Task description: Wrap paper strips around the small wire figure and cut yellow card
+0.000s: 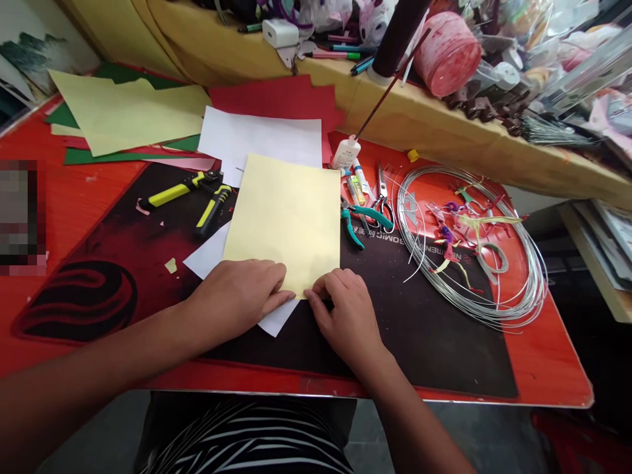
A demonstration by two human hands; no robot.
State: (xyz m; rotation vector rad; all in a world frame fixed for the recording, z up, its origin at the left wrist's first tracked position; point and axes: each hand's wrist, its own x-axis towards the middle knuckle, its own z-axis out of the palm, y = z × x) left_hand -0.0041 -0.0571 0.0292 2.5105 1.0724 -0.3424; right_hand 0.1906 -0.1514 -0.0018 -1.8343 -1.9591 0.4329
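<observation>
A pale yellow sheet of paper (289, 217) lies in front of me over white paper (277, 321), whose corners stick out on the left and at the near side. My left hand (241, 293) is closed at the sheet's near edge, thumb and fingers pinching it. Close beside it, my right hand (345, 309) grips the same edge near the right corner, fingers curled. The fingertips of both hands almost meet. Under the hands, part of the yellow sheet's near edge is hidden.
A black desk mat (424, 329) covers much of the red table (557, 355). Yellow-black pliers (182, 189) lie left; teal-handled pliers (363, 220), scissors (382, 187) and a glue bottle (346, 153) sit right. Farther right is a wire coil (530, 283). Coloured paper (133, 115) lies behind.
</observation>
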